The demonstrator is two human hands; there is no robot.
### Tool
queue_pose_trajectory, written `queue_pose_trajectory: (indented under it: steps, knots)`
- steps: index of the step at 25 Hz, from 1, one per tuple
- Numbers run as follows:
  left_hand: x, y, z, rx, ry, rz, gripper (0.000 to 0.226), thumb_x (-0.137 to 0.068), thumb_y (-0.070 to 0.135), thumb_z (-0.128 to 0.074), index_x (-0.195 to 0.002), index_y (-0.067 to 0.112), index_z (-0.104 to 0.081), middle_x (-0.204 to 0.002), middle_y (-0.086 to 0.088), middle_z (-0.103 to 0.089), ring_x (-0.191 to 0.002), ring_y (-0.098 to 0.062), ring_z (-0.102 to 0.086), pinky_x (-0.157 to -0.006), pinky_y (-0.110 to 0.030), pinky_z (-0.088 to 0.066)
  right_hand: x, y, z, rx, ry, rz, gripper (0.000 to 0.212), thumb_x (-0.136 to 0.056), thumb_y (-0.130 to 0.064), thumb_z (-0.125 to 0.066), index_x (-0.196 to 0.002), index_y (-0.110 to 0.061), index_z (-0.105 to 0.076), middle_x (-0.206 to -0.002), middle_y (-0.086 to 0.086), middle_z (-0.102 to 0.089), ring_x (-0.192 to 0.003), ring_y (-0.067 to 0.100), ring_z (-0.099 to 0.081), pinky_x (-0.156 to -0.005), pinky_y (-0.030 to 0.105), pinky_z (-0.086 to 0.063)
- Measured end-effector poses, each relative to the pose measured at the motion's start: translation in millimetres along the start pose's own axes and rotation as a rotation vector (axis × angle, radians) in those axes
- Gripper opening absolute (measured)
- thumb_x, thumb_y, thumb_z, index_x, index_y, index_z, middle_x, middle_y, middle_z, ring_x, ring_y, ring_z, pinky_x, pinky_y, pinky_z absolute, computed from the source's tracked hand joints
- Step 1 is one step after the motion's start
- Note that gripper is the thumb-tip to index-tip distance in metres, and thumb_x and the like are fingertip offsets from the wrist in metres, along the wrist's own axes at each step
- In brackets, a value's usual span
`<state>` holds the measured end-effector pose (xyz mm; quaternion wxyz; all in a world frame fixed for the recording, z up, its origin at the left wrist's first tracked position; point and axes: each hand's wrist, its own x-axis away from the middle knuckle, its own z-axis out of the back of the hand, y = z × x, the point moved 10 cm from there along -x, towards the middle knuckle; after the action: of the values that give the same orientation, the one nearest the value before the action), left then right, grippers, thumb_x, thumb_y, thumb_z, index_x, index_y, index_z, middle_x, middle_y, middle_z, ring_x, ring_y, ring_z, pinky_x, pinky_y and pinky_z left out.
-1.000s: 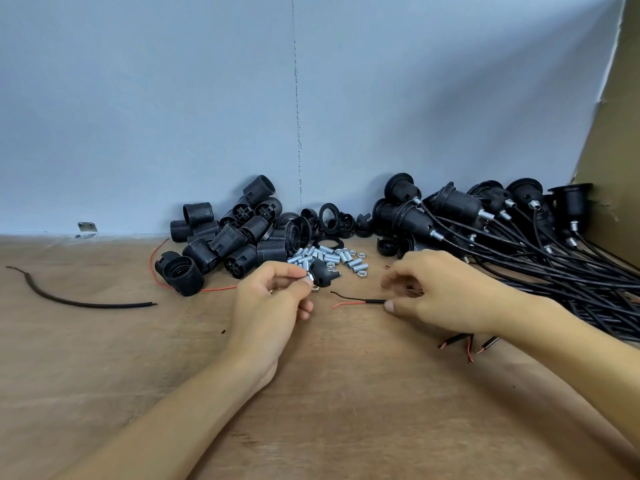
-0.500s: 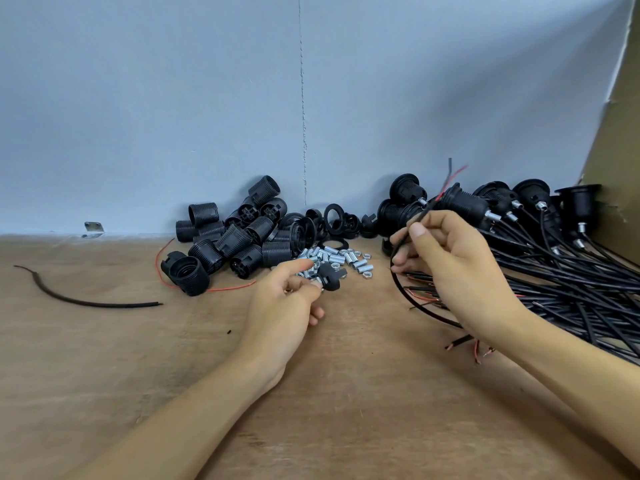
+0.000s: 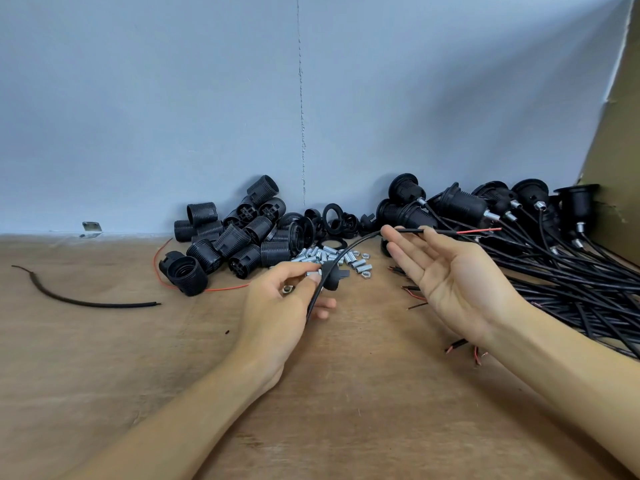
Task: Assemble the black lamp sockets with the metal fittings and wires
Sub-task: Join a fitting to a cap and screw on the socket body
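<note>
My right hand [image 3: 450, 282] has opened, fingers straight. The wire [image 3: 410, 230], upright before, now lies level across them, just right of the fittings pile [image 3: 332, 259], red end pointing right. My left hand [image 3: 277, 306] pinches a cap [image 3: 334, 278] in front of the pile.

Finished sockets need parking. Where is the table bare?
Free: the near strip of table between the left forearm and right forearm, and the left front, nearer than the wire offcut. Crowded: socket shells and metal fittings along the wall, wired sockets filling the right side.
</note>
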<state>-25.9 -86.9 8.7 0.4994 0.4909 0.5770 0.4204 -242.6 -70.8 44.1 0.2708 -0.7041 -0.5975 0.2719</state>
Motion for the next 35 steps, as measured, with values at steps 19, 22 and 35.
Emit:
queue_pose_trajectory:
  steps: [19,22,35]
  knots:
    - [2.5,-4.0,-6.2,0.074,-0.086,0.111,0.009,-0.098,-0.003,-0.058,-0.105,0.001,-0.061,-0.085,-0.014,-0.074,-0.059,-0.021,-0.067,-0.051,-0.024,-0.052,8.4,22.5,7.5,0.362,0.026,-0.009,0.014,-0.099,-0.015,-0.056,-0.097,-0.003,-0.062,-0.080,0.013,-0.072,-0.068,0.020,-0.071,-0.059,0.026,-0.058]
    - [1.8,-3.9,-7.7,0.088,-0.110,0.117,0.009,-0.099,-0.006,-0.056,-0.106,-0.001,-0.058,-0.088,-0.016,-0.075,-0.061,-0.021,-0.068,-0.054,-0.025,-0.054,7.0,7.7,17.8,0.341,0.123,0.082,0.018,-0.103,-0.018,-0.053,-0.094,-0.004,-0.061,-0.075,0.010,-0.072,-0.066,0.019,-0.072,-0.058,0.026,-0.058]
    - [1.3,-2.2,-5.7,0.060,-0.128,0.095,0.010,-0.094,-0.013,-0.058,-0.100,-0.004,-0.058,-0.080,-0.010,-0.070,-0.074,-0.026,-0.075,-0.064,-0.026,-0.060,5.6,-2.3,32.0,0.234,0.237,0.151,0.013,-0.104,-0.014,-0.048,-0.104,-0.003,-0.055,-0.069,0.008,-0.070,-0.060,0.019,-0.070,-0.054,0.026,-0.057]
